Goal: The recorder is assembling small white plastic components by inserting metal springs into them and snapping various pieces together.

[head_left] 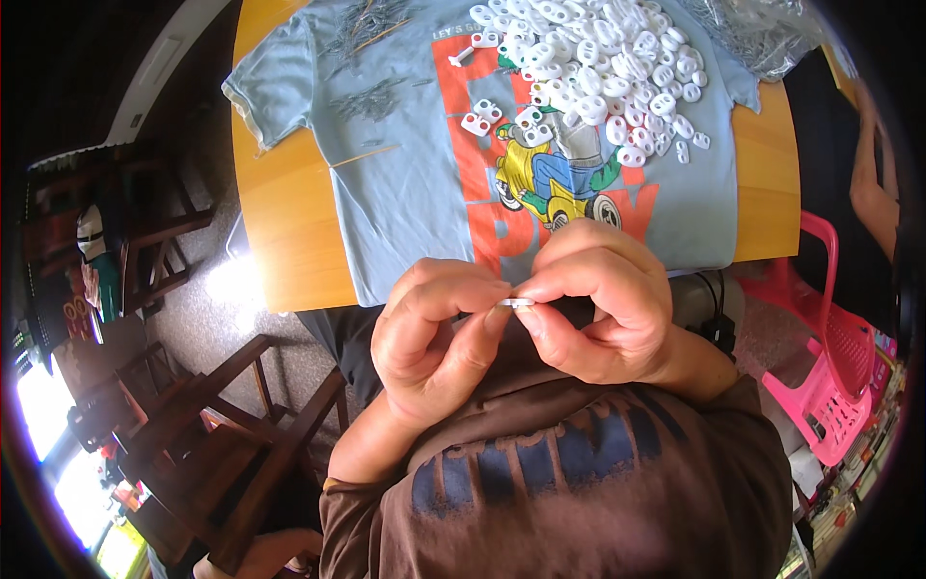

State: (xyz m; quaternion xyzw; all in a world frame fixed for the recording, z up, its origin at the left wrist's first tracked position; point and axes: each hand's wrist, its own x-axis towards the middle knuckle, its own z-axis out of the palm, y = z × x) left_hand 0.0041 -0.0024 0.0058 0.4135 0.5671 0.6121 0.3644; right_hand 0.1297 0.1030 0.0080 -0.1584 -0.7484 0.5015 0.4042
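Close to my chest, both hands pinch a small white plastic piece (516,302), seen edge-on. My left hand (424,333) grips its left end between thumb and forefinger. The right end is between the thumb and forefinger of my right hand (606,309). Beyond them, a light blue printed T-shirt (395,207) lies spread over the table. On it is a heap of white oval plastic pieces with two holes (588,58). A few joined white pieces (480,118) lie apart, nearer to me. Thin grey slivers (371,101) are scattered left of the heap.
The wooden table (280,241) shows around the shirt. A thin wooden stick (365,155) lies on the shirt's left side. A clear plastic bag (757,34) of grey pieces sits far right. Wooden chairs (231,425) stand left, a pink plastic chair (830,386) right, near another person's arm (873,183).
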